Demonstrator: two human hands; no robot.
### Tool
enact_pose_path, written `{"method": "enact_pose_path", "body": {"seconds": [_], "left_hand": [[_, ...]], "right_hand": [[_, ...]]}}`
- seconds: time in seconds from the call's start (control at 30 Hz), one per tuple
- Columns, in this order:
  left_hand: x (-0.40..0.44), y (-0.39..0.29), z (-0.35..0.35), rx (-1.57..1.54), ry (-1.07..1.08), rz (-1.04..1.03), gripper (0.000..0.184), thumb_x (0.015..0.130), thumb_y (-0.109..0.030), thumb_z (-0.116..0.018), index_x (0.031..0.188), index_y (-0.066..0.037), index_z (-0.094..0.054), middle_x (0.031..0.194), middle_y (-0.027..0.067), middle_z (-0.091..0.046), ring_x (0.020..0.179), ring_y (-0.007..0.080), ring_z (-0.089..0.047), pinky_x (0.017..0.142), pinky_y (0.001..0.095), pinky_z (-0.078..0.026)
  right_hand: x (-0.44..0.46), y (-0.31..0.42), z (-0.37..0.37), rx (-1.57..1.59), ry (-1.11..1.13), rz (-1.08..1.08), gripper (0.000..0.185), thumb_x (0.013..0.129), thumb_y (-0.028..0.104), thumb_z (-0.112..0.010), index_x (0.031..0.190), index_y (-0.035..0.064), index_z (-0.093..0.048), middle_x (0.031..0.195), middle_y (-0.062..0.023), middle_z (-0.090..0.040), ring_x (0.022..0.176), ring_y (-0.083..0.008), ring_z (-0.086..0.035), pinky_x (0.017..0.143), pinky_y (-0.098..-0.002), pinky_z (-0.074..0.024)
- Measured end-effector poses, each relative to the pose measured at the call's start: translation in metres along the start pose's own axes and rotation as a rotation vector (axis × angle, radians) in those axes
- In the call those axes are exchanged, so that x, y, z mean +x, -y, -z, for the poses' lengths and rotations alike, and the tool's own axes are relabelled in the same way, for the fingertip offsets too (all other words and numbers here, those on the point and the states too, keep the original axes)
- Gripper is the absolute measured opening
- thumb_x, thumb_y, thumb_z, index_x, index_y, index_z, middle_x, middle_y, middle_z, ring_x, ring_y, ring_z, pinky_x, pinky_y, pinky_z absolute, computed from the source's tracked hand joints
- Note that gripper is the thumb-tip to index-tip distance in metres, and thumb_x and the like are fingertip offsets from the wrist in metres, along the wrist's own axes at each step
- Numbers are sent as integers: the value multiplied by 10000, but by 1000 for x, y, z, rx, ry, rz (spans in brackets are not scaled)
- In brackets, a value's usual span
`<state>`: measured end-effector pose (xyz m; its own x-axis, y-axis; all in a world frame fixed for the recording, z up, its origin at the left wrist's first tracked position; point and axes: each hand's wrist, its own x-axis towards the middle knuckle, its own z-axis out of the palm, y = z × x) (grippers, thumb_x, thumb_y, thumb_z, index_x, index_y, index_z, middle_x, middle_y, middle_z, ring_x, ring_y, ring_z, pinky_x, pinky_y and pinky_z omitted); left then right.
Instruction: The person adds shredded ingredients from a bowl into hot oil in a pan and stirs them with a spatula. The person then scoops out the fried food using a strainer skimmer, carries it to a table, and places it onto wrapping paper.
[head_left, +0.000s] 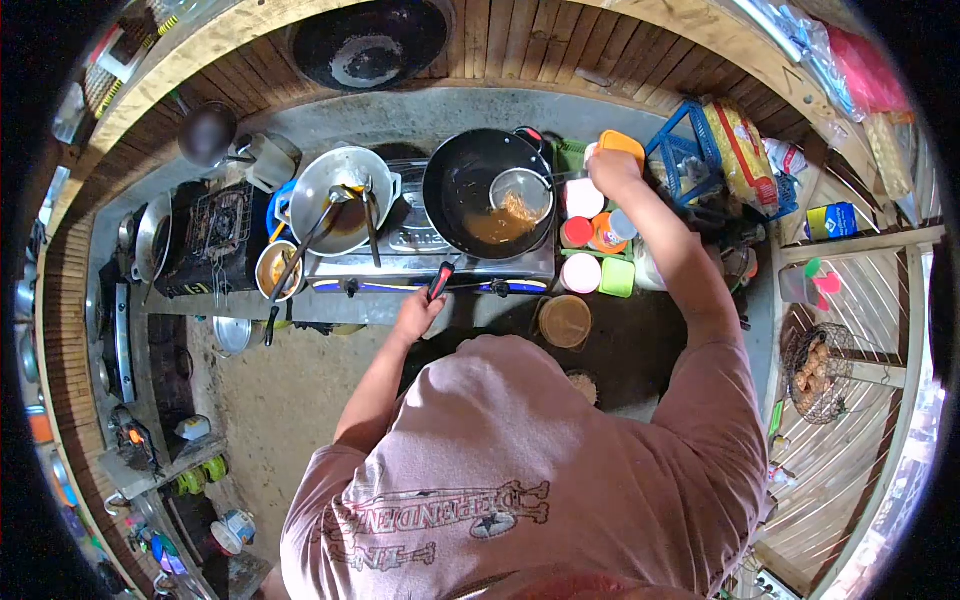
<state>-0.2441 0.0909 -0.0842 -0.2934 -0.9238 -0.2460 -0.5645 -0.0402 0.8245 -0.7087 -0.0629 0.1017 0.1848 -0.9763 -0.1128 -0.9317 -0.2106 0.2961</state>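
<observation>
A black wok sits on the stove, with brown liquid pooled in its lower right. My left hand is closed round the wok's black-and-red handle. Over the wok is a round mesh strainer with light brown bits gathered in it. My right hand grips the strainer's thin handle, right of the wok; the fingers are partly hidden. Just beyond that hand is an orange lid. Left of the wok stands a silver pot, holding brown liquid, a ladle and another utensil.
Several jars and tubs, among them a green-lidded one, crowd the counter under my right arm. A blue basket stands farther right. A bowl of orange food sits at the stove's left front. Below the counter is a round container.
</observation>
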Motion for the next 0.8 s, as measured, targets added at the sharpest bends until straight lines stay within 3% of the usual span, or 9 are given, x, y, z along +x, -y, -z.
{"method": "enact_pose_path", "body": {"seconds": [0.13,0.2,0.3,0.33,0.4,0.47,0.67,0.73,0.8], "left_hand": [[-3,-19,8,67,30,64,301,926,-305,-679,961,-19,-591,617,3,-490,565,123,-423,521,328,-394],[-9,-42,15,124,32,94,385,897,-381,-660,954,-3,-611,729,244,-629,700,401,-634,668,461,-491],[-15,-57,17,49,16,74,389,893,-384,-664,939,-2,-606,711,243,-625,693,414,-631,666,463,-494],[-14,-46,13,54,15,76,389,893,-384,-664,939,-2,-606,711,243,-625,693,414,-631,666,463,-494],[-8,-27,4,53,32,77,317,921,-343,-659,949,-33,-600,603,32,-517,541,133,-454,518,350,-410],[-12,-26,4,60,35,89,315,923,-345,-656,954,-36,-601,601,29,-520,546,133,-456,525,344,-414],[-18,-24,-1,-41,30,55,303,921,-343,-664,947,-49,-598,591,16,-508,555,120,-463,527,340,-410],[-20,-36,6,19,116,200,369,905,-370,-658,1019,-20,-641,777,213,-667,741,338,-669,730,425,-507],[-20,-34,5,15,101,184,357,905,-360,-659,1015,-20,-640,775,209,-667,734,336,-666,723,424,-506]], "right_hand": [[-27,12,-52,277,220,-131,246,883,173,-548,912,24,-742,964,-190,-729,885,-355,-714,780,-491,-554],[-43,25,-68,567,365,-73,261,896,265,-583,967,69,-741,996,-195,-716,914,-376,-688,787,-454,-533],[-49,63,-124,834,430,-115,206,918,229,-609,963,74,-737,894,-150,-721,789,-310,-680,723,-424,-519],[-52,77,-133,1015,440,-219,191,929,203,-614,948,57,-736,808,-129,-719,689,-258,-669,650,-410,-509],[-52,92,-144,1308,528,-374,168,945,160,-616,961,46,-738,643,-26,-611,524,-136,-519,504,-347,-407],[-53,101,-151,1571,558,-448,174,948,176,-629,986,42,-732,590,38,-507,474,-84,-391,448,-298,-300],[-48,57,-140,1486,397,-299,185,954,180,-628,1016,22,-703,663,0,-584,537,-93,-483,477,-302,-374],[-58,46,-65,1134,287,-463,214,934,203,-643,1026,18,-700,759,-82,-679,632,-178,-613,569,-361,-462],[-38,3,-121,924,82,-265,242,926,242,-630,1051,48,-702,905,-160,-723,822,-288,-697,716,-406,-511]]}}
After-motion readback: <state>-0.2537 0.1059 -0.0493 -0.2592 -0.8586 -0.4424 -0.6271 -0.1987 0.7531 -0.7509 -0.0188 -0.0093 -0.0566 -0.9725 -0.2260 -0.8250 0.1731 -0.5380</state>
